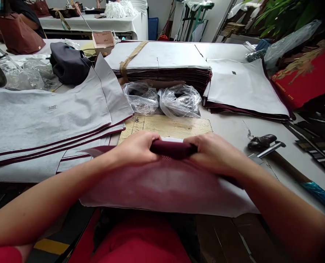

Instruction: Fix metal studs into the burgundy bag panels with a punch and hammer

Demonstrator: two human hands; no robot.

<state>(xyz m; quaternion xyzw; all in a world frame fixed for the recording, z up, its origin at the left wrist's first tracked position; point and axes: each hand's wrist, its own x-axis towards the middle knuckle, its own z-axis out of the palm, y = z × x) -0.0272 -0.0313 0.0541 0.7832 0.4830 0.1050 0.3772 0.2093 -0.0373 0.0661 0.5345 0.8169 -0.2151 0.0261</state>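
In the middle of the head view, my left hand (142,146) and my right hand (207,149) both grip the folded upper edge of a maroon leather panel (162,186). Between them the fold shows dark maroon, with a small row of pale dots just below it. The panel's lower part hangs over the table's front edge towards my lap. My fingers are curled behind the fold and mostly hidden. Just beyond my hands lies a worn cream-coloured board (173,126).
Grey-backed panels (50,113) lie in layers at left. Behind the board sit two clear plastic bags (179,100) and a tied stack of panels (168,54). More panels (247,86) and a hammer (270,149) are at right. A person sits at far left beside a brown bag (21,34).
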